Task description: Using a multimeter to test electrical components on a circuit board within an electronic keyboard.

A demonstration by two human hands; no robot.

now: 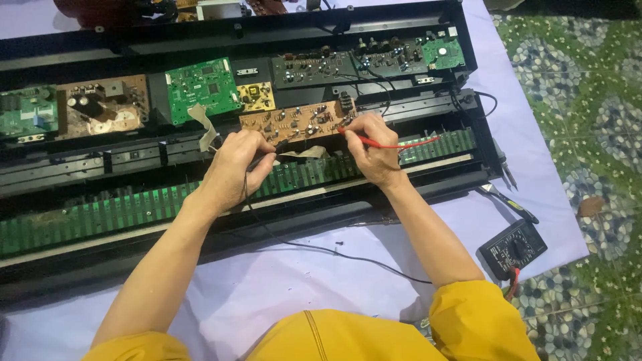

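left hand (234, 167): fingers curled, pinching, palm down | right hand (371, 148): fingers pinched, wrist bent | forearms bare, angled toward far side

The person wears a mustard-yellow garment with short sleeves, forearms bare, and no rings or watch on the hands.

Black multimeter (512, 249) with small grey screen, lower right.

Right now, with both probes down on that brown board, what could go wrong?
The red probe in the right hand sits among tightly packed parts on the brown circuit board; a slip could bridge neighbouring contacts. The black lead from the left hand trails loose across the cloth, so a forearm might snag it and jerk the multimeter.
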